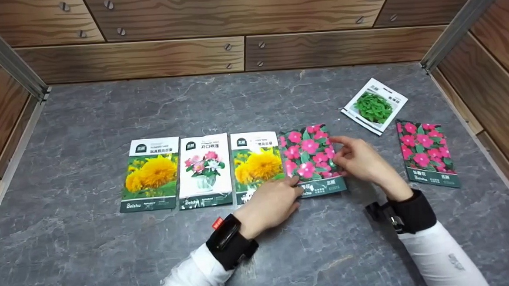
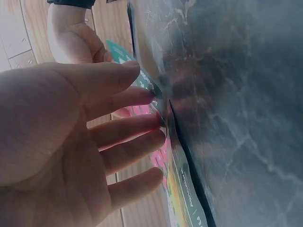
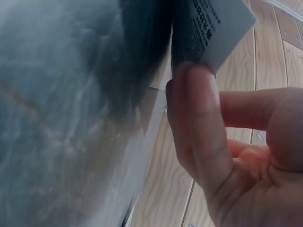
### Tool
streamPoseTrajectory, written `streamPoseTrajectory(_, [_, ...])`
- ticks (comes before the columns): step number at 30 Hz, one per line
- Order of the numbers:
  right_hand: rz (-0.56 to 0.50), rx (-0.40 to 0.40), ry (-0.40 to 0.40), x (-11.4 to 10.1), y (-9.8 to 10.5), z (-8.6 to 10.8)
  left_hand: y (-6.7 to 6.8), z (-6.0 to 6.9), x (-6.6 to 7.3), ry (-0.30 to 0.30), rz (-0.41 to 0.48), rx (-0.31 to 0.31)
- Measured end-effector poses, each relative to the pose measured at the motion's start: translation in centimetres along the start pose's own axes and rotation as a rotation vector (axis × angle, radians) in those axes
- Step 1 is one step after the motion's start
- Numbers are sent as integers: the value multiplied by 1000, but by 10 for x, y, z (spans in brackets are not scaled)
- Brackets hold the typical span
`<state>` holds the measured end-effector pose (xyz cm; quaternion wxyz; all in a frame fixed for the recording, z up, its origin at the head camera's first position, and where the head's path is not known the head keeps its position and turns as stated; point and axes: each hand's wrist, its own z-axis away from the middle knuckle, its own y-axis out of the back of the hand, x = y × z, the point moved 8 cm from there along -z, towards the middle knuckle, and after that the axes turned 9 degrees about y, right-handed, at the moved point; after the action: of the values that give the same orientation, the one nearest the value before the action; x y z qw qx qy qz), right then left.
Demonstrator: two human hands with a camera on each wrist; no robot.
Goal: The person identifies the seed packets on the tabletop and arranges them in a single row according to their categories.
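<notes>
Right hand (image 1: pixel 360 158) pinches a pink packet (image 1: pixel 308 156), left hand (image 1: pixel 271 205) touches it, fingers straight — aligning, I'd say; next, release beside 3 packets (image 1: pixel 204 171) leftward.

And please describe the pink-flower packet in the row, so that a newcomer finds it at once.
On the grey tabletop, find the row of four packets. Take its right-end packet, whose edge the right hand pinches. Pink flowers fill most of its front, unlike the row's others; its pink lookalike lies apart, further right.
</notes>
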<state>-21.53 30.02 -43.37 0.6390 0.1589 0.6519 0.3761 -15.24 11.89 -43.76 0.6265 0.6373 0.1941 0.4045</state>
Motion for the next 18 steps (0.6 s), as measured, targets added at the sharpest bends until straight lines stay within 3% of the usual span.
streamPoseTrajectory(3, [77, -17, 14, -1, -3, 0, 1, 0, 0, -5, -23, 17])
streamPoseTrajectory(9, [251, -44, 41, -5, -9, 0, -2, 0, -1, 18, -19, -15])
streamPoseTrajectory(18, [374, -51, 57, -7, -13, 2, -4, 0, -3, 34, -22, -26])
